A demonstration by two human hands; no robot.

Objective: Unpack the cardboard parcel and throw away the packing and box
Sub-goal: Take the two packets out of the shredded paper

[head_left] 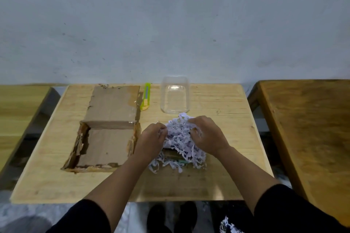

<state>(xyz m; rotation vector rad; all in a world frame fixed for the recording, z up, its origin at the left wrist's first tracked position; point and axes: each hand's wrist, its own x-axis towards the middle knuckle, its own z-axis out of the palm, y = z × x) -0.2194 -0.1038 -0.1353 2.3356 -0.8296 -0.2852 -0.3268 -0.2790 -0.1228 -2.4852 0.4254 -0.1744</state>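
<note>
1. On the wooden counter (217,100), right of centre, lies a heap of shredded paper (180,138), pale lilac-white, with both hands at work in it.
2. The left hand (151,136) pinches strands at the heap's left edge, fingers curled; the right hand (206,134) presses over the top right, its fingers bent into the shreds.
3. The cardboard box (106,136) stands open and emptied just left of the heap, its lid flap folded back toward the wall (170,15), its torn side walls ragged.
4. Behind the heap sit a clear plastic tub (175,96) and, between tub and box flap, a green-and-yellow box cutter (146,96); neither is touched.
5. Something flat and brown shows beneath the heap's near side; what it is cannot be told.
6. A few shreds (227,225) lie on the floor by the person's right knee.
7. Suggested technique: draw the two hands together from opposite sides, compress the shreds into one wad before lifting, and sweep the trailing strands at the near edge inward first, since loose strips are likely to spill off the counter.
</note>
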